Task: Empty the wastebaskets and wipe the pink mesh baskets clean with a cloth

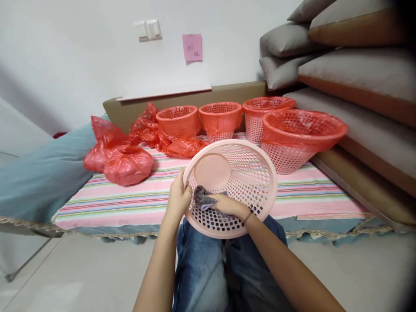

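A pink perforated plastic basket [274, 184] is tilted above my knees, its wide mouth facing me. My left hand [179, 193] grips its rim on the left side, thumb over the edge. Inside the basket, my right hand [229, 204] holds a dark grey cloth [202, 199] against the lower left wall. The fingers of that hand are partly covered by the cloth.
Behind stand several pink baskets lined with red plastic bags, the nearest basket [287, 158] at right. Filled red bags [128, 167] lie left on the striped cover [123, 206]. Grey cushions [357, 69] are stacked at right. A pink note [192, 47] is on the wall.
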The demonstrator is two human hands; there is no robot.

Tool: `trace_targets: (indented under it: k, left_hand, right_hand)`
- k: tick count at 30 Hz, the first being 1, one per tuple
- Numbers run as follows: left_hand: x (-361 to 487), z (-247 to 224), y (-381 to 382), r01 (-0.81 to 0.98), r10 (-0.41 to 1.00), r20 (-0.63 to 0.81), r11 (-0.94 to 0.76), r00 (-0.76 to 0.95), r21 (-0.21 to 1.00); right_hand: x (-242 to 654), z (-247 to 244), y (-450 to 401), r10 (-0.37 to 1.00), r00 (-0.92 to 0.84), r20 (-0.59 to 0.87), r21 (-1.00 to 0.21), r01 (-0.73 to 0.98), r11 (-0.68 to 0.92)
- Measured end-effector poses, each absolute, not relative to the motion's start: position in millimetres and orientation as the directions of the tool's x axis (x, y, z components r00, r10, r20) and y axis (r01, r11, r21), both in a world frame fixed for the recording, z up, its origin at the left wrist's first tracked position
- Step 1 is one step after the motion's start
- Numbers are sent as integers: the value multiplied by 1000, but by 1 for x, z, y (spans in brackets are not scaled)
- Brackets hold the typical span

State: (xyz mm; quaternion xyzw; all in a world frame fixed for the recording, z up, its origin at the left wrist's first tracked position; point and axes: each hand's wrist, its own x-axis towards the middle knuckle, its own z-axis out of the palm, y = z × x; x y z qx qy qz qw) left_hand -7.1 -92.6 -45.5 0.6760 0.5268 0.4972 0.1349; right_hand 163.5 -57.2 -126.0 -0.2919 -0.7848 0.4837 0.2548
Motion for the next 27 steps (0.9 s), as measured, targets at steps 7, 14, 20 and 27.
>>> trace_targets:
  k: [7,14,20,27]
  left_hand:
    - [-1,-44,-98,579,837,540,-400,-84,710]
    - [-3,-48,-98,560,837,532,-381,-128,735]
    - [-2,-50,-100,549,785,570,-373,-242,748]
    - [15,-99,-126,282,781,456,-364,-426,888]
  right_hand:
    - [208,-91,-164,700,-714,11,-855,357,377]
    - [215,-73,-205,754,-641,-141,-761,557,331]
    - [240,-74,-206,800,-600,27,-996,50,71]
    - [242,-82,-136,995,-54,82,-983,-169,71]
